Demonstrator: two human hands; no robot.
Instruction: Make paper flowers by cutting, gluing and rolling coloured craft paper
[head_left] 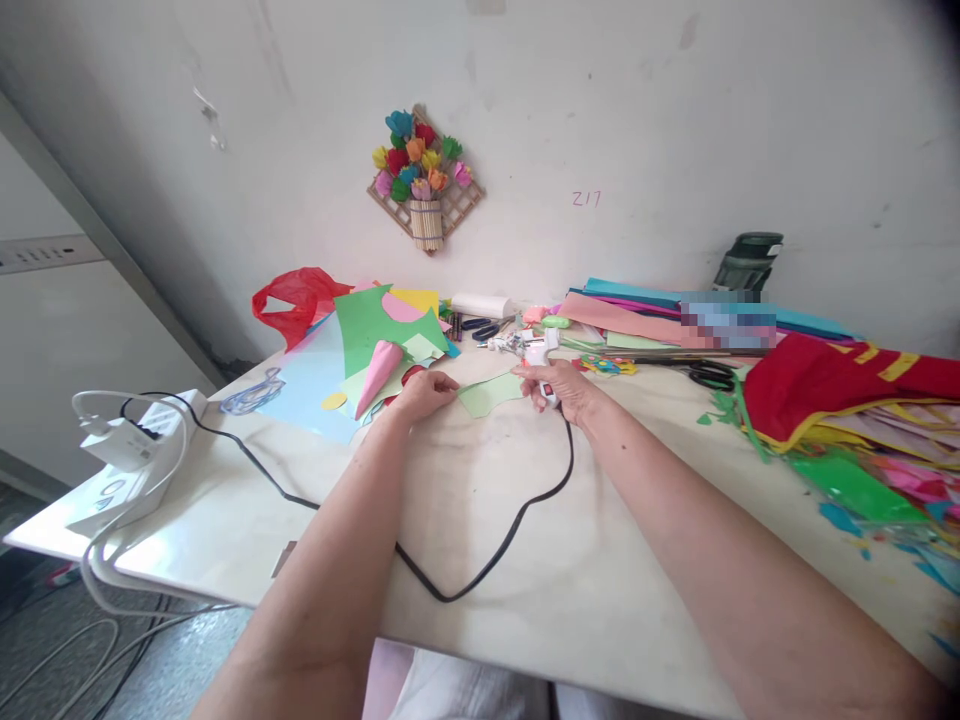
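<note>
Grip check: left hand [424,393] pinches the end of the pale green paper cut-out [491,394], which lies flat on the white bench [585,560] between both hands. The right hand [564,388] is closed round the white hot-glue gun [541,358]. Advice: keep the paper pinned flat, the black cord [450,590] slack, and fingers off the nozzle.

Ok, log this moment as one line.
left hand: holding pale green paper | right hand: gripping glue gun | black cord: looped across table
</note>
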